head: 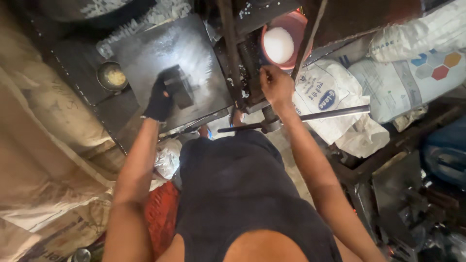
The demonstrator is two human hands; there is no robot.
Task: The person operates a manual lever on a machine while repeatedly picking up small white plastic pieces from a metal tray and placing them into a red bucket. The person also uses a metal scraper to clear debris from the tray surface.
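Our body: we look straight down over a dark sleeveless top [242, 194], both arms stretched forward.
Floor beside us: a red mat or crate [162, 216] lies just left of the top, with crumpled white plastic [167, 157] beyond it and tan sacking [43, 160] heaped further left.
Right arm: bare, running up from the lower right toward the dark machine frame.
Long bar: a dark metal rod [310, 116] lies crosswise just under our right wrist, running out to the right over the white sacks.
Right hand: our right hand [275, 86] is bare, fingers curled down onto a dark part of the machine frame [247, 63]; we cannot tell whether they truly grip it.
Left hand: our left hand [159, 99] wears a black glove and is closed around a dark metal block [178, 87].
Block: it sits flat on the steel plate, near the plate's near edge, touching the gloved fingers.
Steel plate: a dark, shiny square plate [165, 53] tilted in our view, dusted pale in the middle.
Small bowl: a round metal bowl [112, 76] with yellowish contents stands just left of the plate.
Sacks: printed white sacks [388, 82] are piled at the right.
Red tub: a reddish tub [291, 29] holding white powder [278, 44] stands just beyond our right hand.
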